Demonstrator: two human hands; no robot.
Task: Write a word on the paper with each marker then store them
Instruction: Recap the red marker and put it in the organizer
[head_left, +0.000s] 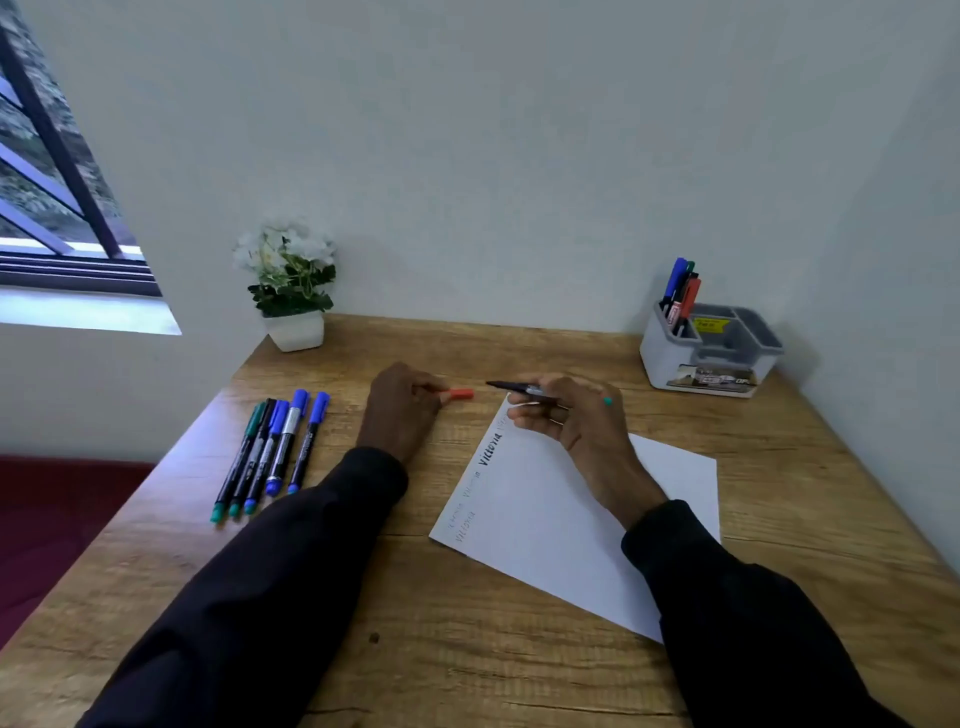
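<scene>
In the head view, your right hand (566, 415) grips an uncapped marker (522, 389) over the far corner of the paper (571, 530); the dark tip points left toward your other hand, and a teal end pokes out past your knuckles on the right. Your left hand (402, 408) rests on the desk (467, 649) just left of the paper, fingers curled shut around an orange-red cap (460, 395) that sticks out toward the marker's tip. Cap and tip are close but apart.

Both forearms reach forward in dark sleeves (291, 571), the right wrist crossing above the sheet. The paper lies angled, with several words along its left edge, one bold and dark, the others faint.

Five markers (270, 452) lie side by side on the desk to the left of your left hand, all capped: blue and green caps. The grey organizer (711, 353) in the far right corner holds about four more markers (681, 286) standing upright in its rear-left compartment. A white potted plant (291, 291) sits at the far left corner.
</scene>
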